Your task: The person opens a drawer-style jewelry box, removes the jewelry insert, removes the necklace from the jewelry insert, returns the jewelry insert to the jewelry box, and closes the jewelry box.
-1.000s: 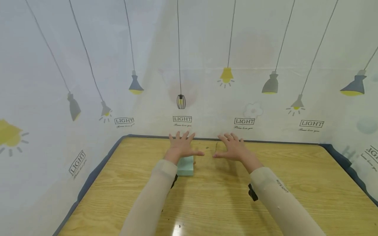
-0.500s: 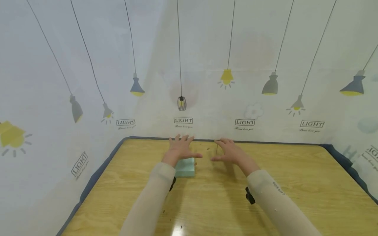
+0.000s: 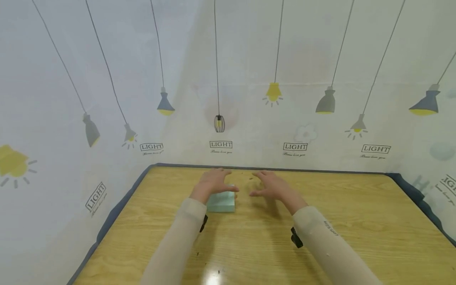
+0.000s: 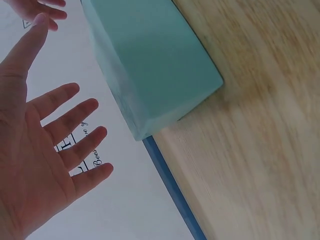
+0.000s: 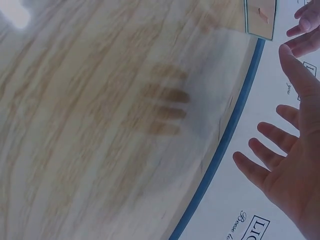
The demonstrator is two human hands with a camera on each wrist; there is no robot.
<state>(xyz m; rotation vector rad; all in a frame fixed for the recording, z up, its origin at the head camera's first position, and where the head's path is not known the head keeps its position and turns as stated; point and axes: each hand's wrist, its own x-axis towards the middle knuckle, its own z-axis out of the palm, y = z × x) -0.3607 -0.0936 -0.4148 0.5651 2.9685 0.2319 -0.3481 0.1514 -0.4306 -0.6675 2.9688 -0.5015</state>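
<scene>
A pale teal box (image 3: pixel 221 204) lies on the wooden table, left of the middle. Over its far part hovers my left hand (image 3: pixel 213 182), palm facing right, thumb and fingers spread and holding nothing. The left wrist view shows that hand (image 4: pixel 37 150) apart from the box (image 4: pixel 155 60). My right hand (image 3: pixel 273 186) is in the air to the right of the box, thumb apart from lightly bent fingers, also holding nothing. In the right wrist view, the box's side (image 5: pixel 254 22) looks beige with a teal edge and a small reddish-orange mark. The left hand partly hides the box in the head view.
The wooden table (image 3: pixel 338 213) has a dark blue edge along its back and sides. White sheeting (image 3: pixel 249 47) printed with hanging lamps stands behind it and at both sides. Small dark specks (image 3: pixel 219 271) lie on the tabletop. A dark device sits under each wrist.
Both hands have come lower and nearer to the person, with their fingers bending a little more. The right hand has also shifted left. The box stays where it was.
</scene>
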